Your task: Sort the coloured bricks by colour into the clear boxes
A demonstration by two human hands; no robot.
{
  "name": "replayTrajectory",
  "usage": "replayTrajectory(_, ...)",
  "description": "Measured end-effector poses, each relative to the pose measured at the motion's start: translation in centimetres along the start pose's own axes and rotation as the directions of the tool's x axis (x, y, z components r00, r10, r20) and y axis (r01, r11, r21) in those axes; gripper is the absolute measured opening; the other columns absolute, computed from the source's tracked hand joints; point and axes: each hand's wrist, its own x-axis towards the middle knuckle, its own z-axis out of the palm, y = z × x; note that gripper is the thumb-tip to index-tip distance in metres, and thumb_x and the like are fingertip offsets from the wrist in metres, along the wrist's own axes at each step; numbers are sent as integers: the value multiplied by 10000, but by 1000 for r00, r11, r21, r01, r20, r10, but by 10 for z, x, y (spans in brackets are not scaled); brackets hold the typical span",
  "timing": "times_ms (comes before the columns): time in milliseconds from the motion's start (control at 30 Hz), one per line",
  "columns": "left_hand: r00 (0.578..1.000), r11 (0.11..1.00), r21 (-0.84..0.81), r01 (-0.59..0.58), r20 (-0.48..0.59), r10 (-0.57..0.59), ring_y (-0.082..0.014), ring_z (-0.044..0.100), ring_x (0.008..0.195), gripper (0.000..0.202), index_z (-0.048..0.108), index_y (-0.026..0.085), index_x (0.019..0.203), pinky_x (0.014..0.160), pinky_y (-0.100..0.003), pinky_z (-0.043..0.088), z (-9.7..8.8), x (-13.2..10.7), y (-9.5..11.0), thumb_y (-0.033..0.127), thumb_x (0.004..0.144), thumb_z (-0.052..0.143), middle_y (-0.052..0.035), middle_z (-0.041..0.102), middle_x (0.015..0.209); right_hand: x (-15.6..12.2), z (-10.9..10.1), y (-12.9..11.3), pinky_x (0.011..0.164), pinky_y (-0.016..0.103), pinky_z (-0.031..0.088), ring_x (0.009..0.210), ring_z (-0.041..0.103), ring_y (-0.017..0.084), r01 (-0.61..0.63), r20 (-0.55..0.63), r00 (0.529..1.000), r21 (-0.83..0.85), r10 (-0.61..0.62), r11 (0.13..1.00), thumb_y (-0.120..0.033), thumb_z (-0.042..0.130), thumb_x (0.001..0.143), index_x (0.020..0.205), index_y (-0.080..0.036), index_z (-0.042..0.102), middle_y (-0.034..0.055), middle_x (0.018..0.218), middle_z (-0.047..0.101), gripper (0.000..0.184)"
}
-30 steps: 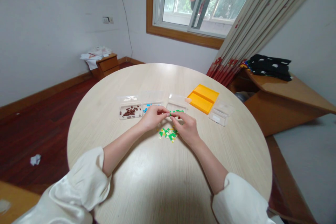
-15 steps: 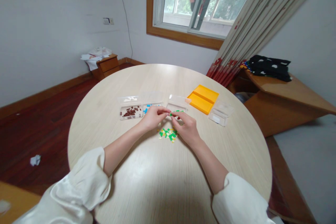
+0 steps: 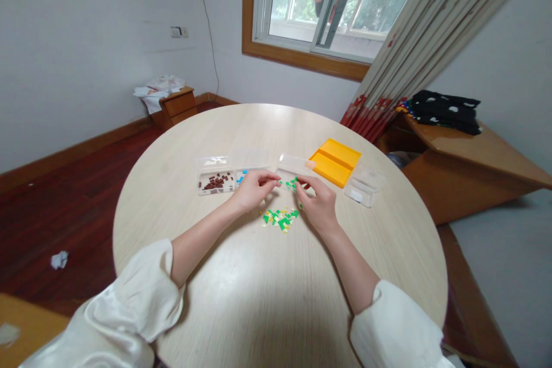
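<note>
Left hand: its thumb and forefinger are pinched on a small green brick, which shows at the tips.
Right hand: it is a little apart from the left one, with thumb and fingers curled toward each other; whether they grip a piece, one cannot tell, since green pieces are just behind.
Loose bricks: a mixed pile of green, yellow and whitish ones lies on the tabletop, between the hands and on the near side of them.
Clear boxes: an open green-piece box stands just beyond the gap between the hands; a brown-brick box is to the left of the left hand; some blue bricks are just behind that hand.
Yellow tray: it lies beyond the right hand.
Good handling: such tiny bricks probably slip easily, so a light fingertip pinch, held low over the tabletop, should serve best.
</note>
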Motion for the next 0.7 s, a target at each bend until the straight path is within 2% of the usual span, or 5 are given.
replayTrajectory(100,999,986,164,-33,-15,36,-120,589,696,157,671,113,884,676,-261,457,-1,-1,2,131,786,550,-74,692,850,1,-1,10,708,337,524,757,647,187,-44,-28,999,-28,44,999,-236,527,833,953,-170,648,89,884,709,183)
replayTrajectory(233,994,922,374,-103,10,107,-122,560,666,173,678,119,903,667,-267,435,-3,-6,5,159,802,544,-59,686,821,4,-3,15,838,407,498,974,617,230,-63,-2,998,-67,63,996,-242,512,837,1104,-182,606,119,1068,668,289)
replayTrajectory(367,969,813,534,-233,195,151,-149,585,743,143,692,114,830,709,-267,430,-6,-10,8,146,786,560,-69,681,810,7,-17,10,822,376,487,891,622,209,-20,182,983,-51,29,998,-189,505,825,941,-200,659,83,918,692,193)
replayTrajectory(500,904,699,610,-374,410,126,-160,597,780,166,701,127,811,725,-260,429,-9,-12,10,106,783,539,-68,679,817,8,-36,8,773,334,473,829,610,191,-24,462,886,-33,36,999,-151,540,784,816,-183,667,68,846,683,134)
replayTrajectory(700,833,618,618,-486,541,114,-162,601,840,198,709,146,846,781,-254,425,-11,-13,10,75,773,539,-60,685,861,6,-44,8,737,292,455,783,599,174,-88,639,755,-130,152,988,-114,569,744,816,-164,687,63,828,683,147)
